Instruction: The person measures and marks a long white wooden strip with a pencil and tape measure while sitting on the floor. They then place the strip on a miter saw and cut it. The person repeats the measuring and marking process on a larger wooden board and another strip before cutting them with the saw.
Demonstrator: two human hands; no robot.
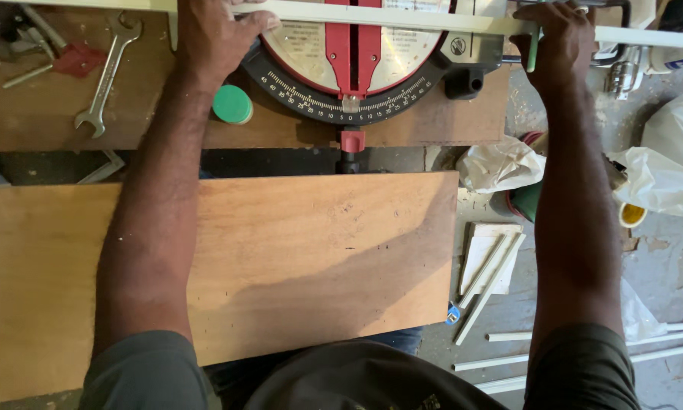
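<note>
A bare wooden board (280, 258) lies nearest, under both forearms. Beyond it, the left hand (218, 34) presses flat, fingers spread, on a long white strip (402, 19) across the saw table (356, 68), steadying it. The right hand (558, 38) is closed around the strip's other side.

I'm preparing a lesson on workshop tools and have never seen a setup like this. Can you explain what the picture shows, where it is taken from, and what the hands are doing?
The picture comes from a camera worn on the person's head, looking down along both arms. At the top is a mitre saw base, a round turntable with an angle scale and a red centre strip. A long white strip lies across it. The left hand presses on the strip; the right hand grips it further along. Below lies a broad wooden board. A spanner and a green lid sit on the bench. On the floor are white offcuts and plastic bags.
</note>
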